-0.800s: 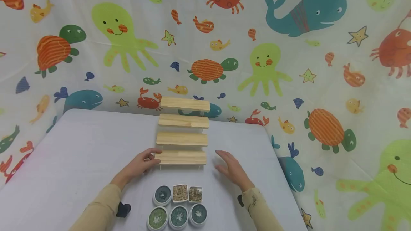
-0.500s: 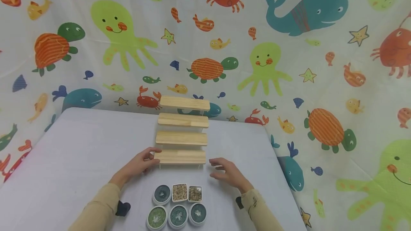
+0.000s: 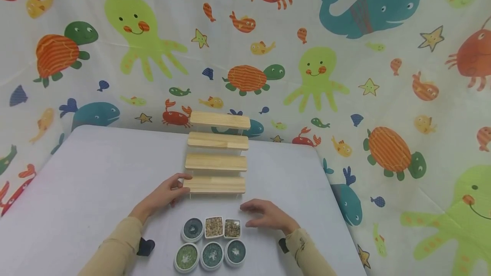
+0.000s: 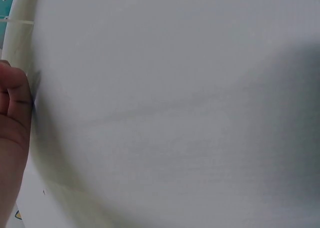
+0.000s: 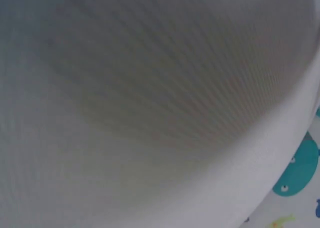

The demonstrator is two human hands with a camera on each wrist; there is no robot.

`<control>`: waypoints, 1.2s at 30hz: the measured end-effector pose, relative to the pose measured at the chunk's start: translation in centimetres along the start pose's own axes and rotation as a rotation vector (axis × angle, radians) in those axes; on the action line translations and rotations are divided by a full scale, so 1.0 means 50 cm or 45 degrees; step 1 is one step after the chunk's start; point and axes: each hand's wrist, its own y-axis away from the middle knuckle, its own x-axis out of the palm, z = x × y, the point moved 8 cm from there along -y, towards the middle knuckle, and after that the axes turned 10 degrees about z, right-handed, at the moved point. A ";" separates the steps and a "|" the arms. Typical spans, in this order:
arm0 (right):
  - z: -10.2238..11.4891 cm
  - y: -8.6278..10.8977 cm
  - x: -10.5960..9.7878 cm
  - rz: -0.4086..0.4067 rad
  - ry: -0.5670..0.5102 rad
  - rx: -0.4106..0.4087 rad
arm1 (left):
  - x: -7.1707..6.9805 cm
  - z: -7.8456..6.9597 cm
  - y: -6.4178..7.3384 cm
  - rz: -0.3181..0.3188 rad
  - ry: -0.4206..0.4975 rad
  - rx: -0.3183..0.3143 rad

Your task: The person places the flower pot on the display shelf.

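A stepped rack of pale wooden shelves (image 3: pixel 216 163) on clear supports stands at the middle of the table. My left hand (image 3: pixel 166 191) holds the left end of its lowest shelf between thumb and index finger; in the left wrist view, part of this hand (image 4: pixel 14 100) shows at the left edge with fingers bent. My right hand (image 3: pixel 266 215) is held over the table, holding nothing, its fingers loosely bent toward a small square dish of speckled grains (image 3: pixel 232 228). Beside that dish is another square dish of tan grains (image 3: pixel 213 227). The right wrist view shows no hand.
Round white pots stand near the front: one dark blue-grey (image 3: pixel 192 229), one green (image 3: pixel 186 257), and two teal ones (image 3: pixel 212 255) (image 3: pixel 235 252). White cloth covers the table (image 3: pixel 107 169). A curtain with sea animals (image 3: pixel 245 80) hangs behind it.
My right hand has moved left and nearer, from right of the rack to just beside the small square dishes. My left hand stays at the lowest shelf's left end. The head view has tilted slightly.
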 end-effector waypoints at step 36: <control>0.015 -0.021 0.058 0.181 -0.107 -0.132 | 0.000 -0.008 -0.002 0.025 0.027 0.028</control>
